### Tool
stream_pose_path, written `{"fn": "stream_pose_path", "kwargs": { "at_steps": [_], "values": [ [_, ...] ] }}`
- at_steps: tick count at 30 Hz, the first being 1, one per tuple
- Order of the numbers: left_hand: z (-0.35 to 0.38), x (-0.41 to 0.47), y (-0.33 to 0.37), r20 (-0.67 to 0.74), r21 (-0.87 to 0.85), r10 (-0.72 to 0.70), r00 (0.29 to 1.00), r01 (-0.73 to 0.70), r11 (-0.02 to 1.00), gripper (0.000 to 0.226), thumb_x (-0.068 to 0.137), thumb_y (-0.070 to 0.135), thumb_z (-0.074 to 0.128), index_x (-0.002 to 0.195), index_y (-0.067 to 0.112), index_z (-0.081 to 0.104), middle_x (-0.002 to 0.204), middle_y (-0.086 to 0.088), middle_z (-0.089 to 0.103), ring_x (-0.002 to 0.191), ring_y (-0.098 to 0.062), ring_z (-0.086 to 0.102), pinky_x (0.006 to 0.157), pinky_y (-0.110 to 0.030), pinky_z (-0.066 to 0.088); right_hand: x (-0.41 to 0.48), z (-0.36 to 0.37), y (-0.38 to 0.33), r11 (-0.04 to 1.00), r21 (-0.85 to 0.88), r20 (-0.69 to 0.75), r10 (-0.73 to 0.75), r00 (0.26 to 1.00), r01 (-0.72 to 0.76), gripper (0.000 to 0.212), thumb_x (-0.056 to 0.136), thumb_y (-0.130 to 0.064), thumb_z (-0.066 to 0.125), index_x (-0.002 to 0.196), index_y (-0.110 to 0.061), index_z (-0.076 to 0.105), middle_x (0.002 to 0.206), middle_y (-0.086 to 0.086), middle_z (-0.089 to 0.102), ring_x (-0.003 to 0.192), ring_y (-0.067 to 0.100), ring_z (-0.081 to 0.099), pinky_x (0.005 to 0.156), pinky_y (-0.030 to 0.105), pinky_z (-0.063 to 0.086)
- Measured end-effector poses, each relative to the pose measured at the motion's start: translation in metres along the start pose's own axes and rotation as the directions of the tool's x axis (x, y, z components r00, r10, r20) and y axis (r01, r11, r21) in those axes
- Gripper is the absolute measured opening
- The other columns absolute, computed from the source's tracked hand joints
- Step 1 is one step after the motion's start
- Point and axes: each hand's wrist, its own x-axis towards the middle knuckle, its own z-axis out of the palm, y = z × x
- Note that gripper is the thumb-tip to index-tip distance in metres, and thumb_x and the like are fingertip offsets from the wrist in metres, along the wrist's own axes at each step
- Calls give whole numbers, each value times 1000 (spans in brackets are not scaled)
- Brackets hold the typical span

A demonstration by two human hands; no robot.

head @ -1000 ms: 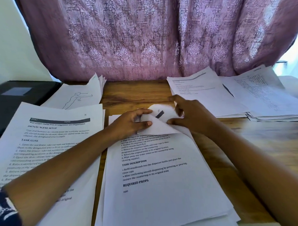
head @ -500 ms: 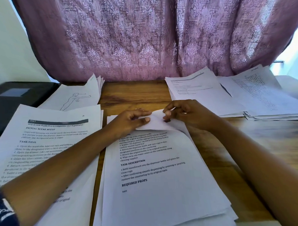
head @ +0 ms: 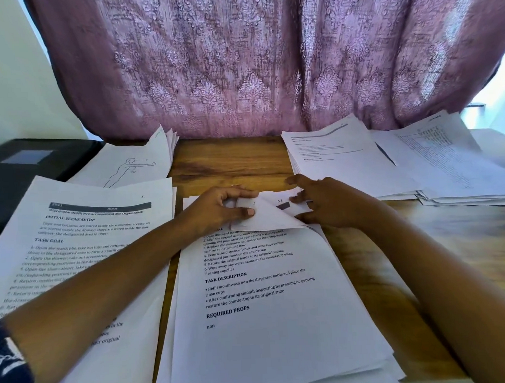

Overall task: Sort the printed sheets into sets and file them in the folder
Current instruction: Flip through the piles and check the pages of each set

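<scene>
Now corner (head: 264, 218) of top sheet (head: 265, 321) folded back further than half second ago; page number (head: 280, 201) on sheet beneath exposed. My left hand (head: 217, 210) pinches corner. My right hand (head: 333, 208), fingers spread, presses sheet beneath. Stack lies mid-bench (head: 230, 163); folder (head: 19, 178) far left. Judgement: page order now checkable.

Bare table (head: 230, 163) lies open between left pile (head: 134, 167) and right pile (head: 345, 164) (curtain (head: 255, 75) closes the far end).

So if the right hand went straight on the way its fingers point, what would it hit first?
Likely the left hand, pinching the folded-back corner of the white printed sheet that the right hand points across; their heights are hard to judge.
</scene>
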Motion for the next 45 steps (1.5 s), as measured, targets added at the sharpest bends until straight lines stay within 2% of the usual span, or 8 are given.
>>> {"fn": "stream_pose_path", "kwargs": {
  "at_steps": [6, 10, 13, 16, 23, 28, 33, 45],
  "values": [
    [0, 0, -1, -2, -16, 17, 1000, -17, 1000, 35, 82, 28, 72, 115, 36, 64, 139, 8, 51, 128, -6, 45, 110, -25, 31, -1, -3, -9, 936, 312, -148, 219, 964, -165, 67, 69, -43, 81, 121, -27, 41, 88, -2, 59, 69, 14, 56, 58, 24, 44],
    [0, -2, 4, -21, -19, 16, 1000, -17, 1000, 27, 87, 35, 64, 114, 36, 62, 130, 14, 53, 116, -1, 49, 89, -8, 38, -4, -2, -10, 833, 515, -70, 277, 958, -203, 69, 74, -16, 81, 129, -26, 40, 103, 3, 65, 82, 19, 61, 62, 25, 49],
    [1, -5, 4, -65, 44, 76, 995, -73, 996, 53, 81, 72, 44, 121, 40, 59, 140, 15, 46, 130, -3, 40, 99, -22, 32, -1, -2, -10, 792, 583, -97, 287, 953, -180, 43, 79, -13, 76, 114, -23, 53, 94, -2, 65, 78, 17, 60, 57, 23, 45],
    [-2, -10, 8, -98, 66, 138, 986, -132, 989, 80, 64, 96, 22, 123, 51, 51, 140, 18, 43, 128, -3, 39, 100, -26, 32, 2, -3, -11, 869, 475, -238, 278, 931, -138, 14, 89, -19, 65, 79, -22, 54, 81, -7, 57, 77, 18, 54, 67, 26, 40],
    [2, -9, 15, -105, 196, 99, 990, -77, 978, 94, 81, 59, 55, 154, 32, 1, 129, 27, 36, 122, -2, 37, 94, -22, 32, -4, -5, -17, 946, 300, -490, 264, 831, -124, 21, 96, -23, 54, 112, -11, 59, 111, 11, 66, 82, 19, 49, 72, 25, 33],
    [1, -6, 14, -210, 286, 88, 974, -25, 958, 106, 84, 52, 60, 151, 25, -17, 154, 2, 32, 138, -22, 37, 98, -24, 29, -8, -8, -25, 994, 71, -658, 109, 745, -82, 22, 96, -22, 51, 114, -12, 58, 112, 11, 66, 94, 33, 59, 69, 28, 31],
    [-1, 1, -1, -206, 386, 114, 972, -26, 922, 111, 77, 73, 52, 154, 23, -10, 161, 0, 16, 147, -27, 18, 119, -51, 15, -6, -10, -13, 990, -79, -726, 23, 687, -118, 21, 98, -20, 46, 113, -10, 57, 110, 9, 62, 89, 32, 61, 66, 27, 31],
    [3, 8, -9, 38, 690, -84, 996, 34, 723, 95, 75, 80, 8, 154, 29, 5, 162, 5, -3, 149, -17, -3, 118, -47, -1, -9, -39, 17, 988, -50, -926, 9, 378, -147, 14, 95, -15, 52, 102, -9, 62, 96, 10, 65, 73, 32, 63, 57, 33, 45]
  ]
}}
